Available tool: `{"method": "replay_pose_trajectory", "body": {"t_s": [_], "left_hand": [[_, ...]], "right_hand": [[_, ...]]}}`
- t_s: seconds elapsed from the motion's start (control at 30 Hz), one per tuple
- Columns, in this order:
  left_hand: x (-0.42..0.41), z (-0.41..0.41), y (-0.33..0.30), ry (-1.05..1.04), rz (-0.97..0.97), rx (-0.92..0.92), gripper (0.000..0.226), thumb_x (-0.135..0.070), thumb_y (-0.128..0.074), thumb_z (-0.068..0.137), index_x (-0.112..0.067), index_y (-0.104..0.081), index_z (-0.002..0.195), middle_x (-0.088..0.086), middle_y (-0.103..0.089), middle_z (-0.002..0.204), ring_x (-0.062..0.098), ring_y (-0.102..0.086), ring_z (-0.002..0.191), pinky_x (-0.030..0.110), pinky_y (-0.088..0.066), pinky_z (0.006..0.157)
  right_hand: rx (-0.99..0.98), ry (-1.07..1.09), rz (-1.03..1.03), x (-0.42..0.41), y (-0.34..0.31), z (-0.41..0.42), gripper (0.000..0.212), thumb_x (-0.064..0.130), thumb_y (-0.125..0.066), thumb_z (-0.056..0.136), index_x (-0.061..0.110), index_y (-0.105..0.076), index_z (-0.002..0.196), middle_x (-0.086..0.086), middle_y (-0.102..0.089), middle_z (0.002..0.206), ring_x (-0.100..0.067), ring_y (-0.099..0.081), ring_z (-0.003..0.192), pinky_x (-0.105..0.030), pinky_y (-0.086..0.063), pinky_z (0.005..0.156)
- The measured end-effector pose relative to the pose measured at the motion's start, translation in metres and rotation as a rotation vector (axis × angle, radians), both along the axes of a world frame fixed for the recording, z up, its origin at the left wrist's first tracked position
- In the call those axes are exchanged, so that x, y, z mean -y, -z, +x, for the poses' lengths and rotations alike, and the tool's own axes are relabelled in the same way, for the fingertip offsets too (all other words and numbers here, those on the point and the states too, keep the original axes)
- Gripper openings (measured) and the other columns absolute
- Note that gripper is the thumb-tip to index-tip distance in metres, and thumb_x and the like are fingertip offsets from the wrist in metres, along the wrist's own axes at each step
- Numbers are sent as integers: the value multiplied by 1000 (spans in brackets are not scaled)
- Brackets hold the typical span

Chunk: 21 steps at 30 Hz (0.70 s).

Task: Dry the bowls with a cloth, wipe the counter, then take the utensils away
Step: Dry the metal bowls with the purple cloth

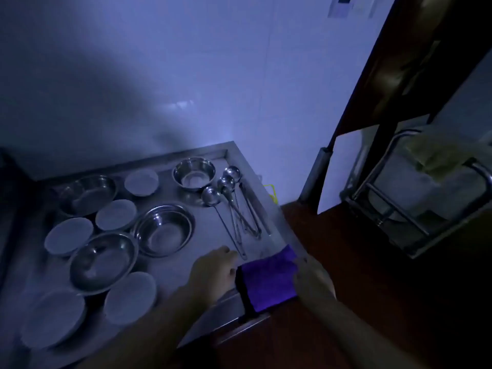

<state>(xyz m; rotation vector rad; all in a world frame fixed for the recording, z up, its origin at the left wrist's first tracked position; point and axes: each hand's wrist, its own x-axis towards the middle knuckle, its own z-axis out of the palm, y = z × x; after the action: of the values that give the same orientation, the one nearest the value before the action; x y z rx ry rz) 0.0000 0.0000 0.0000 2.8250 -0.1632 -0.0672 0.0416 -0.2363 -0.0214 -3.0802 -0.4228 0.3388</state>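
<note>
A purple cloth [267,280] with a dark edge lies over the near right corner of the steel counter [170,265]. My left hand [215,270] holds its left edge, fingers curled. At the cloth's right edge my right hand [314,280] grips it. Steel bowls [165,230] [102,262] [87,193] [193,174] and several white bowls [130,296] stand across the counter. Three ladles [210,195] and tongs [250,209] lie along the right side, just beyond my left hand.
The light is very dim. A white tiled wall [186,75] backs the counter. Right of it are a dark wooden frame [378,89], a metal rack [386,198] with a yellowish rag [436,153], and dark floor [346,262].
</note>
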Motion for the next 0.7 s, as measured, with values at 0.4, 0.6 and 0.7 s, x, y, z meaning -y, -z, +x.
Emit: {"method": "replay_pose_trajectory", "body": {"t_s": [0.4,0.6,0.7], "left_hand": [[-1,49,41,-78,-36,-200,30,-21,-42,91,-16,-59,115,0,-56,113,18,-53,103,29,-43,81],[-29,46,28,-109,-79,-192,34,-27,-47,93,-30,-51,126,-8,-53,121,9,-52,108,22,-39,84],[-43,46,18,-94,-147,-157,39,-27,-49,92,-29,-48,130,-7,-52,123,9,-52,110,22,-40,85]], "right_hand": [[-170,416,153,4,42,52,36,32,-61,86,16,-56,117,-3,-59,118,-20,-54,109,-28,-42,88],[-276,343,465,-23,16,59,17,18,-62,72,17,-62,90,-3,-65,92,-19,-63,83,-33,-51,72],[-279,230,537,-59,-7,57,20,15,-67,71,23,-60,87,5,-66,80,-12,-63,74,-32,-51,67]]}}
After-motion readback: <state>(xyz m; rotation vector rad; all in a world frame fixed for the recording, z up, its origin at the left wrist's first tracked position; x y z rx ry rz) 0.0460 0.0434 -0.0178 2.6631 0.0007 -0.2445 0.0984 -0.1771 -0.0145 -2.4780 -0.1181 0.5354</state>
